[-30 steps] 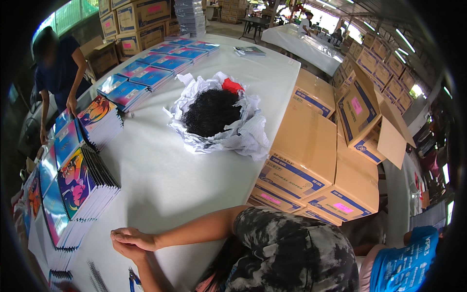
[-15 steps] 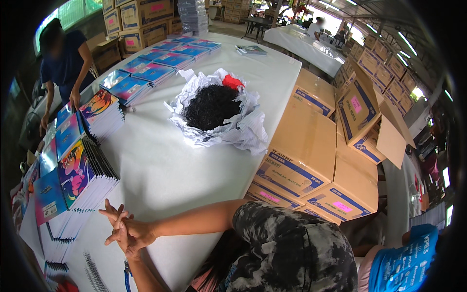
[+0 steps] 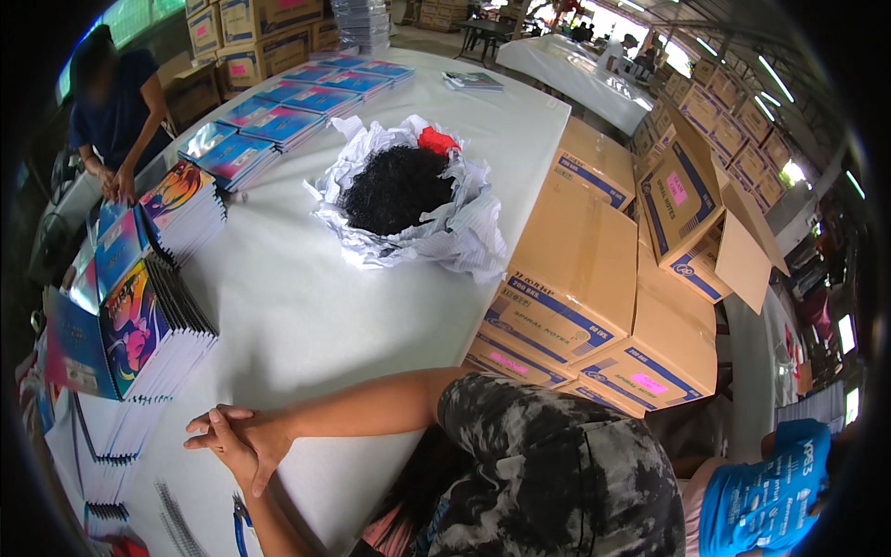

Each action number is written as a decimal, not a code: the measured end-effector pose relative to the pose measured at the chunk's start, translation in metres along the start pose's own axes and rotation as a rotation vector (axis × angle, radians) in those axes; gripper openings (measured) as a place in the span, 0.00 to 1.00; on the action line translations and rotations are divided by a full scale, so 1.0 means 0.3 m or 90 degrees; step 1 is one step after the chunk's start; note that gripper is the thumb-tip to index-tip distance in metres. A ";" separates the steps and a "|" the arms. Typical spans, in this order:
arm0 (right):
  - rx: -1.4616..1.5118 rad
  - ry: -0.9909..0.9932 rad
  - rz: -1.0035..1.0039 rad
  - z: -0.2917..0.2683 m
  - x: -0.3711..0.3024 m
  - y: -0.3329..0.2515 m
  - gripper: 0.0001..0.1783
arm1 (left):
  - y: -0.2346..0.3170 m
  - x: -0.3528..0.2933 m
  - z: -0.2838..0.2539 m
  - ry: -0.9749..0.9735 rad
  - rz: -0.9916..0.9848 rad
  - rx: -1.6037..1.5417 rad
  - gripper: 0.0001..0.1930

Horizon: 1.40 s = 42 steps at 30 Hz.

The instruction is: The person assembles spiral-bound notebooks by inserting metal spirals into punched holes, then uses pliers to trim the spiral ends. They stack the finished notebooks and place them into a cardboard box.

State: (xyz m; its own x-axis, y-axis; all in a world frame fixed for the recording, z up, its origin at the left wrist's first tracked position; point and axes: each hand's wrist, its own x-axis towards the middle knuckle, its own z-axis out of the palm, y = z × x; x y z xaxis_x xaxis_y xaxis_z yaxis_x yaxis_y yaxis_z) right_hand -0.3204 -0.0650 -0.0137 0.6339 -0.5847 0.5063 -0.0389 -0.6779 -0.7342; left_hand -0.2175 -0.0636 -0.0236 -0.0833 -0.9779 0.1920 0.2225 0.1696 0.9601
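My right hand (image 3: 271, 434) comes in from the right past a black-and-grey patterned sleeve. It lies across my left hand (image 3: 227, 449), whose forearm rises from the lower edge. The two hands touch and overlap, their fingers stretched mostly leftward, with no object seen in either. Some fingers are hidden where the hands cross. Just above them stands a stack of spiral notebooks (image 3: 139, 325) with colourful covers, one cover tipped open to the left. Below my hands lie a blue-handled hand tool (image 3: 242, 525) and loose spiral coils (image 3: 174, 520) on the white-covered table (image 3: 278, 343).
Crumpled paper (image 3: 445, 246) surrounds a black tangled mass (image 3: 394, 190) beside a red scrap (image 3: 437, 141). Rows of blue notebooks (image 3: 288, 123) line the far left. Cardboard boxes (image 3: 575, 251) stand along the right. One co-worker (image 3: 121, 102) is at far left, another (image 3: 770, 487) at lower right.
My fingers, interlaced and spread before, now lie closer together, right hand over left. The notebook stack's left cover has tipped up. The far-left co-worker's hands have come together. The view has shifted slightly.
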 end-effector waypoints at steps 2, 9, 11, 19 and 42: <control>-0.018 -0.019 -0.020 -0.010 0.004 0.007 0.67 | 0.032 -0.015 0.038 0.034 0.030 0.047 0.21; -0.081 -0.003 -0.069 0.008 0.011 0.013 0.70 | 0.030 -0.004 0.021 -0.064 0.069 0.015 0.22; -0.082 0.000 -0.069 0.015 0.012 0.008 0.70 | 0.033 -0.005 0.025 -0.067 0.064 0.017 0.22; -0.061 0.032 -0.049 0.040 -0.005 -0.037 0.70 | 0.035 -0.020 -0.001 -0.195 0.057 -0.026 0.13; -0.006 0.110 -0.093 0.210 -0.030 -0.252 0.69 | 0.055 -0.095 0.075 -0.082 0.223 0.067 0.31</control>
State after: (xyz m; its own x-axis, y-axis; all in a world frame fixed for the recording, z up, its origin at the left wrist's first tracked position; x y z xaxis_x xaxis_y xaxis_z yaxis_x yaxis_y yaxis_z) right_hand -0.2745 0.0196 0.0085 0.4923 -0.5469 0.6772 0.0356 -0.7647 -0.6434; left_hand -0.2332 -0.0304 -0.0088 -0.1424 -0.8364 0.5294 0.1588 0.5086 0.8462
